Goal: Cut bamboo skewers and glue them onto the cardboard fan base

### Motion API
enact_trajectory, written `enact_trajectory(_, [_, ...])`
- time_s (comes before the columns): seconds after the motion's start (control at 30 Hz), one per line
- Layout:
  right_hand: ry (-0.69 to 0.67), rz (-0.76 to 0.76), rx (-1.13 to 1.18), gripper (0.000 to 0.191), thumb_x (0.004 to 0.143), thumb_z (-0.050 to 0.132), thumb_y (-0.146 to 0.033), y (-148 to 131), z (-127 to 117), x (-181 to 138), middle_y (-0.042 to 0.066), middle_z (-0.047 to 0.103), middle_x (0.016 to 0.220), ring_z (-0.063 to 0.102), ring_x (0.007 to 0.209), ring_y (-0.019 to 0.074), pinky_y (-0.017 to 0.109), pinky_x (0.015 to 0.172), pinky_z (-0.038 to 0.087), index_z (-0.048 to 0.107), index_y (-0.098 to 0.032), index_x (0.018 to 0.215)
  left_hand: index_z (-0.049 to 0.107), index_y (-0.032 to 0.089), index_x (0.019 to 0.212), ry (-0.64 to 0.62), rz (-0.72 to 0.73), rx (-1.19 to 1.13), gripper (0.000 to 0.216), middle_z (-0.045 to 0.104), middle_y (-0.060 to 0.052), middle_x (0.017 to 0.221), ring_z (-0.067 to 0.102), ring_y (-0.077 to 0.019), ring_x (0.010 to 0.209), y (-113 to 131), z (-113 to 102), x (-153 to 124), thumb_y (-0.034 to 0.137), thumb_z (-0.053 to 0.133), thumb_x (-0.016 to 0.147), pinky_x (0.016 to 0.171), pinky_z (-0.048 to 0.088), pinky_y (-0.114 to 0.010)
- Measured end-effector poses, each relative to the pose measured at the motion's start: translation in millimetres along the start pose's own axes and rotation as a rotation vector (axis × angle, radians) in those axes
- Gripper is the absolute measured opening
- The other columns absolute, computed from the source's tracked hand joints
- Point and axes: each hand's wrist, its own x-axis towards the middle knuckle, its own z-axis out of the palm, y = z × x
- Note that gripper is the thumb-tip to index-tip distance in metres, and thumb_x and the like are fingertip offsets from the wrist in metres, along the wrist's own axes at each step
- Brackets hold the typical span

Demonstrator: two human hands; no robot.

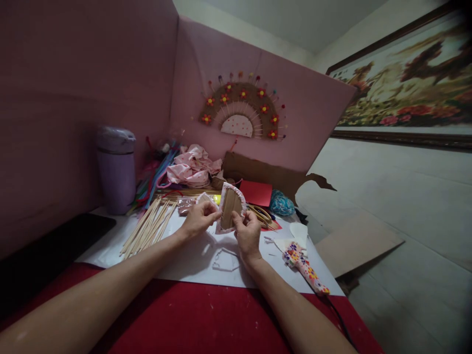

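My right hand (249, 233) grips a half-circle of brown cardboard (231, 209) edged with folded pink-and-white cloth, thumb on its bare face. The piece is held upright, straight side to the left. At that straight side my left hand (201, 219) is closed, thumb and forefinger pinching the cloth edge. Behind the left hand a second cloth-covered piece (206, 198) partly shows; what supports it is hidden. Below the hands a thin white scrap outline (225, 259) lies on a white sheet (191, 268). Right of my right hand lie scissors with gold handles (261, 214).
A flower-patterned glue gun (304, 268) with a cord lies at the right. Wooden sticks (149, 228) and a purple tumbler (116, 169) stand left. Behind are pink cloth (193, 166), red card (255, 192), blue yarn (282, 202) and torn cardboard (265, 172). A decorated arch (243, 93) hangs on the pink board.
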Motion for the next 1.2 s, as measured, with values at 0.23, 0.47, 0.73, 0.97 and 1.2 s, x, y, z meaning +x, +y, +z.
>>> enact_trajectory(0.23, [0.014, -0.1, -0.105, 0.026, 0.074, 0.062, -0.038, -10.1, 0.1, -4.7, -0.006, 0.041, 0.059, 0.039, 0.052, 0.0094, 0.021, 0.049, 0.035, 0.045, -0.019, 0.071, 0.056, 0.018, 0.066, 0.004, 0.076, 0.303, 0.019, 0.055, 0.001, 0.057, 0.048, -0.0115, 0.053, -2.6, -1.4, -4.1, 0.035, 0.061, 0.068, 0.05, 0.032, -0.022])
enact_trajectory(0.47, [-0.022, -0.183, -0.204, 0.023, 0.076, 0.061, -0.036, -12.7, -0.2, -9.3, -0.007, 0.04, 0.059, 0.036, 0.052, 0.0097, 0.021, 0.05, 0.032, 0.046, -0.019, 0.072, 0.059, 0.021, 0.071, 0.026, 0.088, 0.67, 0.015, 0.062, -0.002, 0.063, 0.054, -0.015, 0.057, 13.2, -1.3, -11.6, 0.033, 0.051, 0.076, 0.054, 0.03, -0.025])
enact_trajectory(0.73, [-0.014, -0.206, -0.237, 0.022, 0.077, 0.06, -0.035, -11.9, -0.4, -10.3, -0.007, 0.038, 0.059, 0.035, 0.052, 0.0097, 0.021, 0.05, 0.031, 0.046, -0.019, 0.071, 0.059, 0.021, 0.071, 0.014, 0.092, 0.735, 0.019, 0.061, -0.002, 0.062, 0.053, -0.0157, 0.057, 13.2, -1.8, -12.1, 0.032, 0.046, 0.079, 0.054, 0.029, -0.025])
enact_trajectory(0.97, [-0.039, -0.21, -0.229, 0.023, 0.077, 0.062, -0.035, -9.2, -0.4, -9.9, -0.006, 0.039, 0.059, 0.035, 0.053, 0.01, 0.021, 0.051, 0.03, 0.046, -0.02, 0.07, 0.058, 0.021, 0.068, 0.015, 0.082, 0.717, 0.026, 0.059, -0.001, 0.057, 0.053, -0.0154, 0.055, 13.0, -1.9, -11.4, 0.036, 0.042, 0.082, 0.053, 0.029, -0.025])
enact_trajectory(1.2, [-0.045, -0.189, -0.205, 0.024, 0.077, 0.061, -0.036, -12.3, 1.0, -11.2, -0.006, 0.039, 0.06, 0.036, 0.054, 0.0103, 0.022, 0.051, 0.032, 0.045, -0.02, 0.07, 0.056, 0.02, 0.071, 0.157, 0.081, 0.659, 0.024, 0.061, -0.002, 0.066, 0.055, -0.0153, 0.061, 17.9, -4.2, -10.2, 0.039, 0.045, 0.082, 0.057, 0.033, -0.025])
